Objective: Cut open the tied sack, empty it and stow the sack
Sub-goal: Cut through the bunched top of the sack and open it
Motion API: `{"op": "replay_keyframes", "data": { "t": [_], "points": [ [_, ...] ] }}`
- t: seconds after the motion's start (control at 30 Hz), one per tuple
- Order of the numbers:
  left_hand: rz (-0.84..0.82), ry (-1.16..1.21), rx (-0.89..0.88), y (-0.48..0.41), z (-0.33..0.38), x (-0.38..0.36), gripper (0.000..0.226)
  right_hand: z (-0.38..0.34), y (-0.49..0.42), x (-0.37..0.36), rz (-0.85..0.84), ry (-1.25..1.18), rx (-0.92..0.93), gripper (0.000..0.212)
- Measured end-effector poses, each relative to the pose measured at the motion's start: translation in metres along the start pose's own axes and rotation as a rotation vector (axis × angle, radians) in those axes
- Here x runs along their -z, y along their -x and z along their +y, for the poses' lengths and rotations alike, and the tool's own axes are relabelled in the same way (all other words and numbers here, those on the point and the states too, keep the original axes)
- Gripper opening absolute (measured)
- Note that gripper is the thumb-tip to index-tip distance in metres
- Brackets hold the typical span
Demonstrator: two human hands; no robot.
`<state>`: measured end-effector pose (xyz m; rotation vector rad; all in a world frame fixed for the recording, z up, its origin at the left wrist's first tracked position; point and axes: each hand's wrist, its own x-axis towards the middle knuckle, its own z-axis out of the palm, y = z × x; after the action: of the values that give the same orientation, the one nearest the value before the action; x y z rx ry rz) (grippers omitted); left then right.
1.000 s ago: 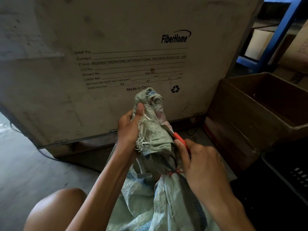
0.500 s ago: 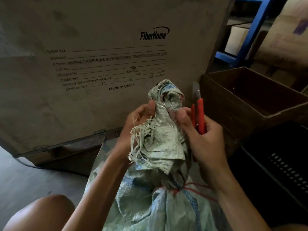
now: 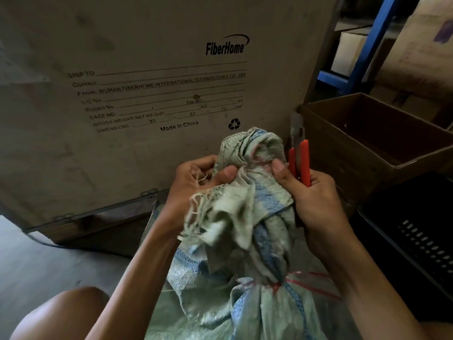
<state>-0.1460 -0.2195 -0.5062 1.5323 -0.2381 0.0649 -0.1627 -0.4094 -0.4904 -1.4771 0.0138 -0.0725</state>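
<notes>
Down on the floor, right in front of a big FiberHome crate (image 3: pixel 122 57), the woven sack (image 3: pixel 245 303) stands upright between the person's arms, neck bunched up and folded over. Their left hand (image 3: pixel 196 182) grips that bunched top from the left, thumb flat on the fabric, frayed threads hanging beside it. Their right hand (image 3: pixel 316 200) is wrapped round an orange utility knife (image 3: pixel 300 158), blade out and pointing straight up, while its thumb presses the sack's top from the right. So both hands are clamped, 1 on fabric, 1 on the knife. Lower down, a red tie (image 3: pixel 282 282) is knotted round the neck, well below the blade. Off to the right sit an open cardboard box (image 3: pixel 367 153) and a black slotted bin (image 3: pixel 416 241), with blue shelving (image 3: pixel 367 45) behind.
</notes>
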Motion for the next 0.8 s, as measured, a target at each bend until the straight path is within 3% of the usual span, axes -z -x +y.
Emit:
{"op": "replay_keyframes", "data": {
  "t": [0.1, 0.2, 0.23, 0.3, 0.37, 0.43, 0.57, 0.67, 0.73, 0.8],
  "points": [
    [-0.009, 0.008, 0.036, -0.008, -0.004, 0.005, 0.004, -0.006, -0.002, 0.006, -0.122, -0.248, -0.180, 0.034],
    [0.051, 0.082, 0.117, -0.015, 0.001, 0.001, 0.053, -0.012, -0.001, 0.007, -0.179, -0.234, -0.267, 0.041],
    [0.067, 0.109, 0.148, -0.015, -0.001, 0.004, 0.055, -0.011, -0.001, 0.007, -0.142, -0.157, -0.256, 0.035],
    [0.098, 0.102, 0.212, -0.015, 0.002, 0.007, 0.011, -0.005, -0.002, 0.004, 0.016, 0.096, -0.144, 0.024],
    [0.139, 0.094, 0.243, -0.014, -0.004, 0.013, 0.015, 0.005, -0.007, 0.005, 0.198, 0.250, 0.033, 0.016],
    [0.202, 0.100, 0.249, -0.007, -0.004, 0.014, 0.022, 0.008, -0.005, 0.002, 0.249, 0.202, 0.100, 0.021],
    [0.134, 0.179, 0.271, -0.001, -0.002, 0.012, 0.048, 0.000, 0.003, -0.007, 0.087, 0.012, -0.017, 0.061],
    [0.131, 0.069, 0.318, -0.003, -0.001, 0.015, 0.034, -0.003, 0.003, -0.006, 0.038, -0.074, -0.090, 0.064],
    [0.158, 0.152, 0.288, -0.006, -0.004, 0.013, 0.024, -0.005, 0.000, 0.001, -0.031, -0.112, -0.126, 0.068],
    [0.129, 0.332, 0.286, -0.005, -0.007, 0.015, 0.064, -0.007, -0.003, 0.009, -0.158, -0.184, -0.178, 0.075]
  ]
}}
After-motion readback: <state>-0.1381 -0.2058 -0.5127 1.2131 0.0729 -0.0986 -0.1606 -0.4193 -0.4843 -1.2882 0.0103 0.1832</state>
